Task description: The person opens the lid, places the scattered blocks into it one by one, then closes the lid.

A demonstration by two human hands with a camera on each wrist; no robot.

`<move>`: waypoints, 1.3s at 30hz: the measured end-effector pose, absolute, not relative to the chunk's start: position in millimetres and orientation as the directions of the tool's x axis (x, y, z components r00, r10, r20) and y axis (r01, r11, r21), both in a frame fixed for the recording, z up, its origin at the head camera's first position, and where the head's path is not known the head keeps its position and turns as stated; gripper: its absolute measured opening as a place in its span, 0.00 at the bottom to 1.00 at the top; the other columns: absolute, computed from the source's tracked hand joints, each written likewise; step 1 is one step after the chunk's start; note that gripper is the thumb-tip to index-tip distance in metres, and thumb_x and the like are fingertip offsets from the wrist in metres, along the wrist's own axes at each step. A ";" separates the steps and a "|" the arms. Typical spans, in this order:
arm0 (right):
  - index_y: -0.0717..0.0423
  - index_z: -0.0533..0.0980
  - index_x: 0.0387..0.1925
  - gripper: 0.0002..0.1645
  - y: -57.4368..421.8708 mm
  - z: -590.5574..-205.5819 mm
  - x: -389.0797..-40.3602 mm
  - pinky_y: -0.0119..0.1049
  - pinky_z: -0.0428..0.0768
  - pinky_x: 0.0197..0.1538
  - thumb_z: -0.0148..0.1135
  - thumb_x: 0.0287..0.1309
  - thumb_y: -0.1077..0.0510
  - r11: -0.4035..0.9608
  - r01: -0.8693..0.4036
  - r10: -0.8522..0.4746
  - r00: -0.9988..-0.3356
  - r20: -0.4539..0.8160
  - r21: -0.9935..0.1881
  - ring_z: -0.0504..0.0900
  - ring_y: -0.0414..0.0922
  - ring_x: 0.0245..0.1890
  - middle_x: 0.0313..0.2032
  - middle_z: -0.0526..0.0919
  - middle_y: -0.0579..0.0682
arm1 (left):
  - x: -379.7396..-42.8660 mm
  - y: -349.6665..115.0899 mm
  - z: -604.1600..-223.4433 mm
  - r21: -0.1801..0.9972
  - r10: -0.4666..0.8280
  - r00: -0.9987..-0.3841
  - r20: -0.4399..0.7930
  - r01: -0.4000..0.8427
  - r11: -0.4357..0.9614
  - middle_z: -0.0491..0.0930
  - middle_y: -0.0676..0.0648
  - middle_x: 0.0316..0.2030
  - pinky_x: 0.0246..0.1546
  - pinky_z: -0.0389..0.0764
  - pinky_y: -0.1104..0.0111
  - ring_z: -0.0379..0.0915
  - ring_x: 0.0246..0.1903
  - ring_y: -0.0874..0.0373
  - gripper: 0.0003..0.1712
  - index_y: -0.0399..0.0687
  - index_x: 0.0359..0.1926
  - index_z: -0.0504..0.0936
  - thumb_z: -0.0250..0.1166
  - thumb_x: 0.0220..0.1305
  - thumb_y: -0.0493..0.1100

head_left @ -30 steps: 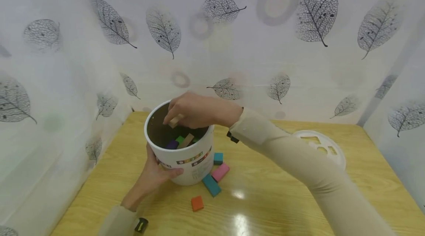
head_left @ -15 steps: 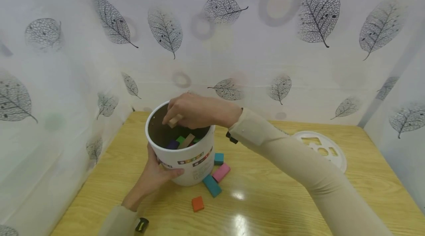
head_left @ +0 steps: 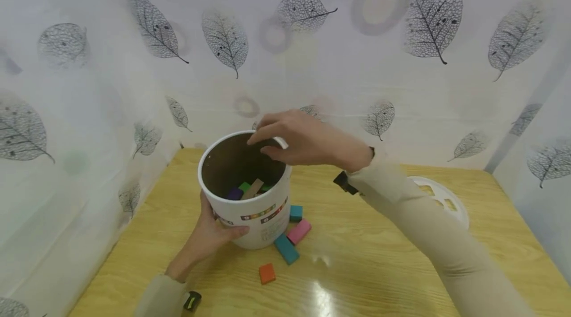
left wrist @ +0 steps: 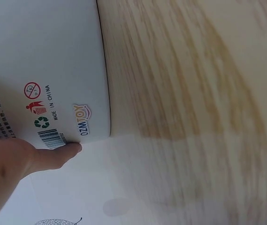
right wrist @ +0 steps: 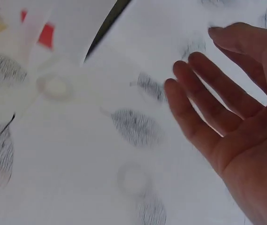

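A white bucket [head_left: 274,225] with a dark inside stands on the wooden table, holding a tan block [head_left: 252,189], a purple block [head_left: 234,194] and green pieces. My left hand [head_left: 209,235] holds its lower left side, the thumb laid across the front wall; the other fingers are mostly hidden behind it. In the left wrist view, a single digit [left wrist: 58,157] touches the printed wall. Over the far right rim is my right hand [head_left: 305,139], its fingers spread loosely around nothing. The right wrist view shows that hand's bare palm [right wrist: 250,159].
Right of the bucket lie a small teal block [head_left: 296,213], a pink block [head_left: 299,231] and a longer teal block [head_left: 286,249]. An orange block [head_left: 267,273] sits nearer. The white lid [head_left: 459,210] with shaped holes is partly behind my right arm. Leaf-patterned sheeting [head_left: 308,74] surrounds the table.
My right hand has let go of a tan block and risen out of the bucket, up and to the right. The left hand keeps its hold on the bucket.
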State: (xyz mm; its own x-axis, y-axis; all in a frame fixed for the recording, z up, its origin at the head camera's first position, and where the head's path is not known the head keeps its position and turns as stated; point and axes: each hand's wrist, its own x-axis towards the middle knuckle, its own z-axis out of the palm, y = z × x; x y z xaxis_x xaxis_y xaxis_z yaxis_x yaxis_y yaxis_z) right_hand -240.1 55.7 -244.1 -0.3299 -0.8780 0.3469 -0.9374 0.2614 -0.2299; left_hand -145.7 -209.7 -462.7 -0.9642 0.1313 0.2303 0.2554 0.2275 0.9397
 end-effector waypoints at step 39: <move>0.59 0.85 0.39 0.10 148.1 -439.1 -259.1 0.37 0.85 0.41 0.70 0.56 0.58 0.614 -0.672 -0.765 -0.636 -0.103 -0.415 0.83 0.46 0.37 0.37 0.86 0.50 | -144.4 -206.4 -461.3 0.941 0.110 -0.966 0.235 0.254 0.222 0.46 0.42 0.80 0.74 0.49 0.29 0.49 0.77 0.35 0.81 0.69 0.80 0.30 0.82 0.44 0.34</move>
State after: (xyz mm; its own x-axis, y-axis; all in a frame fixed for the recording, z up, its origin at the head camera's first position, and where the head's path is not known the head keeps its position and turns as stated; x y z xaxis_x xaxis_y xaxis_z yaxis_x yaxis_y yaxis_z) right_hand -259.1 148.1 -439.1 -0.6357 -0.7650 -0.1031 -0.6716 0.6140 -0.4147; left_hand -144.4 -206.4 -461.3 -0.9657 0.1102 0.2351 0.2544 0.2216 0.9414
